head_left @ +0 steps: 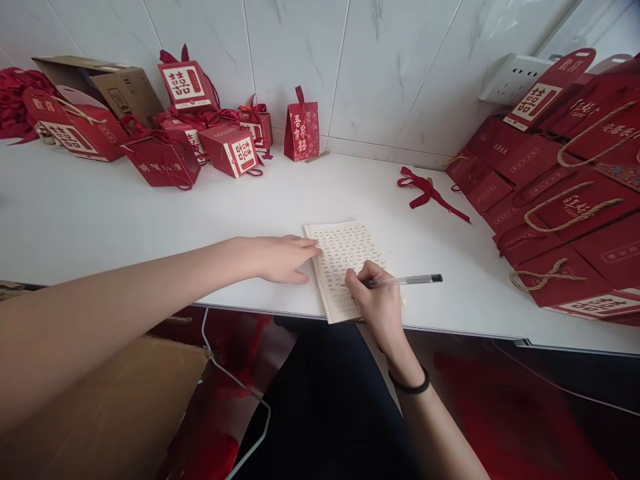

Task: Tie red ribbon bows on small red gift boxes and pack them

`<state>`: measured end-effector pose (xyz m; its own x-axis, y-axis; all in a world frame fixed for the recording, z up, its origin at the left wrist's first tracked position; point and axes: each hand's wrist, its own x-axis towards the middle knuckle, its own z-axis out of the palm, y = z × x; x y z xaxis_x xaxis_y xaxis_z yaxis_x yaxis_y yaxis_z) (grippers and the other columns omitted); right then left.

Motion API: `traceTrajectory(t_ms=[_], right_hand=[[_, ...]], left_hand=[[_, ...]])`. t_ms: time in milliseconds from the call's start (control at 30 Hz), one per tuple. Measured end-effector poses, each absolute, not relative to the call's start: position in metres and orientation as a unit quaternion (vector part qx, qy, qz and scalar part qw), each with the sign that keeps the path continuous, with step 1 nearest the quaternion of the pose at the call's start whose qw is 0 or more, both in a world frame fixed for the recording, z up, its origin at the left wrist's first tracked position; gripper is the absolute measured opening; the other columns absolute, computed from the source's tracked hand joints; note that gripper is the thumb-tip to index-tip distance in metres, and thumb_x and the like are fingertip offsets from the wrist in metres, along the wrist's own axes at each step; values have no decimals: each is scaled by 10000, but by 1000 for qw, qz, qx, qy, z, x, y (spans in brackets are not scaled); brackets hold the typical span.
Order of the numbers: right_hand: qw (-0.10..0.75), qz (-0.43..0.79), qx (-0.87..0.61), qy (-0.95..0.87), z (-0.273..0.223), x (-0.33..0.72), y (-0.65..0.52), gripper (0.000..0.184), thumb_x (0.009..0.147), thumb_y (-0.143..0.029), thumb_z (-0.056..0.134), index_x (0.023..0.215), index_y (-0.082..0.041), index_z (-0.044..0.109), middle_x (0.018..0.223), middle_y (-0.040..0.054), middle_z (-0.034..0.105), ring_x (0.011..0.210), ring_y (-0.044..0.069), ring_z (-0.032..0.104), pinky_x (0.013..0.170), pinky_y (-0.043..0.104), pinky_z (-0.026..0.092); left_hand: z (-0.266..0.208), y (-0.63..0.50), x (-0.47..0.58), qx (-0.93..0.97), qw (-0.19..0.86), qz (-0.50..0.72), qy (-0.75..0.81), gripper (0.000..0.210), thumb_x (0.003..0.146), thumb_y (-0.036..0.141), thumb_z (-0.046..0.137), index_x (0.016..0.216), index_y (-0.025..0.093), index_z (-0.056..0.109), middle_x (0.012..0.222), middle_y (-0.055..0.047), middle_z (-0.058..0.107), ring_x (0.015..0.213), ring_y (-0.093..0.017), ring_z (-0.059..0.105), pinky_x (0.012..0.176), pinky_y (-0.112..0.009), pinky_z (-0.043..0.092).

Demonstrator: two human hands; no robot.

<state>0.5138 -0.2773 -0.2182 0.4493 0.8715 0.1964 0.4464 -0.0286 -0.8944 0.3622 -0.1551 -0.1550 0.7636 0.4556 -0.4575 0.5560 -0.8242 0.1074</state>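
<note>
A lined notebook lies near the table's front edge, most of its page covered in rows of small handwriting, with blank lines at the bottom. My right hand is closed around a pen with a clear barrel and dark end cap, its tip down at the lower written rows. Flat on the table, my left hand has its fingers stretched out, the fingertips touching the notebook's left edge. A black band circles my right wrist.
Red gift boxes and a cardboard box stand at the back left. One red bag-shaped box is by the wall. A red ribbon lies right of centre. Stacked red boxes with rope handles fill the right, below a socket strip.
</note>
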Motion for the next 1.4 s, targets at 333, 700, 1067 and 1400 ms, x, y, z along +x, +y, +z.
traceTrajectory(t_ms=[333,700,1067,1400], right_hand=[[471,191,-702,-499,-220,515,-275,300,709,-271,476,539,-196,240,501,-58,228,507,91,214,465,230,207],[474,172,-706,-497,-219,515,-275,301,698,-237,467,547,-206,208,515,-55,196,505,96,204,458,246,189],[472,169,-713,-491,-220,514,-274,297,708,-229,461,562,-201,205,512,-58,199,503,95,197,465,245,168],[481,150,-709,-493,-220,514,-274,308,717,-230,461,554,-206,202,510,-58,200,502,96,198,459,245,190]], left_hand=[[-148,-161,365,928,131,-206,283,692,812,380,458,1442,164,269,1529,-77,215,1393,-229,244,1130,-336,248],[-151,-158,363,929,135,-203,279,693,808,394,464,1441,192,270,1534,-67,203,1394,-230,240,1124,-338,251],[-154,-157,362,930,139,-199,275,707,818,393,471,1453,176,246,1538,-75,186,1400,-235,224,1131,-340,242],[-157,-155,360,933,129,-202,270,711,829,422,453,1460,190,222,1540,-75,176,1405,-224,211,1128,-357,256]])
